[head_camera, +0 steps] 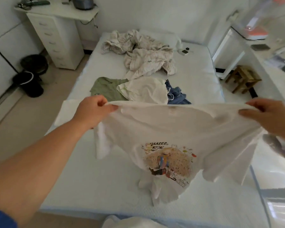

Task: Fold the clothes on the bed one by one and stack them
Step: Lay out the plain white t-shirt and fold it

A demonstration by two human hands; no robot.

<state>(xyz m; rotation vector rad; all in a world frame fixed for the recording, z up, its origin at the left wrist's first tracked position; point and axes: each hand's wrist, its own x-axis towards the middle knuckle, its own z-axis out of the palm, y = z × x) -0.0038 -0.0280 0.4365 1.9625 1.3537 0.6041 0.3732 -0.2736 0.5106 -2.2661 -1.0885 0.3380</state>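
Both hands pinch a white printed T-shirt (171,137) by its top edge, left hand (95,111) and right hand (268,116) well apart, cloth hanging over the near bed (89,178).

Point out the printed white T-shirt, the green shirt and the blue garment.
printed white T-shirt (169,160), head view, on its print.
green shirt (105,88), head view, its middle.
blue garment (176,94), head view, its bunched cloth.
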